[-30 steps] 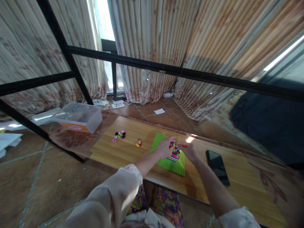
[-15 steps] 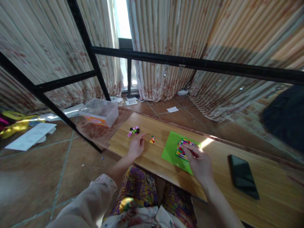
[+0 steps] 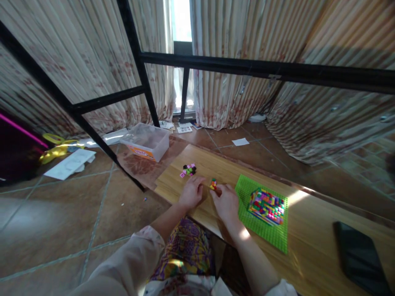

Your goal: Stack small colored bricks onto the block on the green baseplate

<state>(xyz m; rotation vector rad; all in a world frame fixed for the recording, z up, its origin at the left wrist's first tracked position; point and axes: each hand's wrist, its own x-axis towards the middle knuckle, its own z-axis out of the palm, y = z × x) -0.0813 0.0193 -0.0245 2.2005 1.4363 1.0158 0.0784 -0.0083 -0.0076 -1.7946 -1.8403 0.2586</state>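
A green studded baseplate lies on the wooden board, with a block of many small coloured bricks built on its middle. My right hand rests left of the plate, fingertips touching a tiny heap of red, yellow and green bricks. My left hand lies palm down beside it, fingers loosely curled, nothing visible in it. Further left sits a heap of pink, black and green bricks.
A black phone lies at the board's right end. A clear plastic tub stands on the floor beyond the board's left end. A black metal frame crosses in front of striped curtains. Papers lie on the tiled floor.
Both hands have left the baseplate: first the left, then the right, moving left to the small heap of bricks. The camera has turned left as well.
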